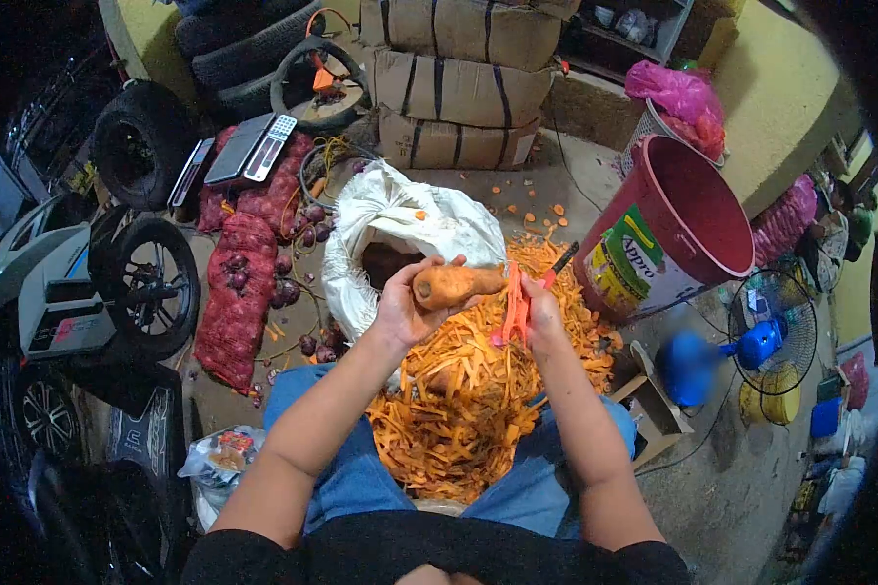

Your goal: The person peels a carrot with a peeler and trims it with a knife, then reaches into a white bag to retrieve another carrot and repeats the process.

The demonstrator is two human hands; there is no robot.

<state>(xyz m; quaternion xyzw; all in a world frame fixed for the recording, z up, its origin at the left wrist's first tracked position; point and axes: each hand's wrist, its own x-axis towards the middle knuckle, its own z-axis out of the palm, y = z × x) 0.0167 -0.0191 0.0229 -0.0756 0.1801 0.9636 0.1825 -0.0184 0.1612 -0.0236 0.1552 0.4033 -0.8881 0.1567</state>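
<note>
My left hand (402,304) is closed around a thick carrot (456,287), which lies level with its blunt end toward me. In my right hand (544,314) is an orange-red peeler (513,310), upright against the carrot's narrow tip. A small knife (562,259) with a dark blade sticks out above the same hand; how it is held is partly hidden. Below both hands a large heap of carrot peelings (458,409) fills the space between my knees. Just beyond my left hand stands an open white woven sack (429,210), its inside dark.
At the right stands a tall red bucket (605,219), with a cardboard box (644,400) and a fan (773,331) nearby. Net bags of red onions (234,307) and a scale (254,151) are at the left. Strapped cardboard bundles (463,88) rise behind; carrot slices (530,217) dot the floor.
</note>
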